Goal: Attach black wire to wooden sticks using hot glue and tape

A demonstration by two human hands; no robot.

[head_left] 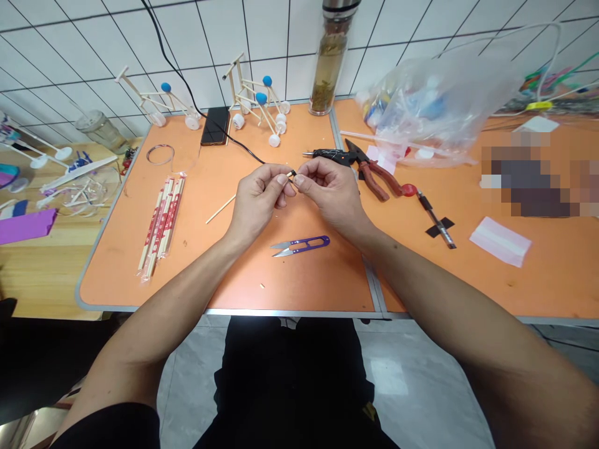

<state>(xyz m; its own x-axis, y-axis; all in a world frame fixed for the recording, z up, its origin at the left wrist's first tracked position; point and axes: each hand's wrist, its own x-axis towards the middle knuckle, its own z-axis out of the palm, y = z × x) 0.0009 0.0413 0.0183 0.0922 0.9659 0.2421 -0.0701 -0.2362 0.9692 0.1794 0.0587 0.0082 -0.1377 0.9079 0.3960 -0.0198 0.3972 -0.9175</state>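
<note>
Both my hands meet above the middle of the orange table [299, 280]. My left hand [259, 198] is closed, its fingertips pinching a thin wooden stick [221, 209] that runs down to the left. My right hand [328, 187] is closed too, pinching a small dark piece [292, 174] at the stick's tip, right where the two hands touch. Purple thread snips [302, 246] lie on the table just in front of my hands. A black glue gun [333, 156] and red-handled pliers [374, 174] lie just behind my right hand.
Packs of wrapped chopsticks [161, 224] lie at the left. Stick models with blue balls [257, 103], a phone [216, 125] and a glass bottle [330, 62] stand at the back. A plastic bag of parts [435, 106] sits back right; a pink pad [500, 240] lies right.
</note>
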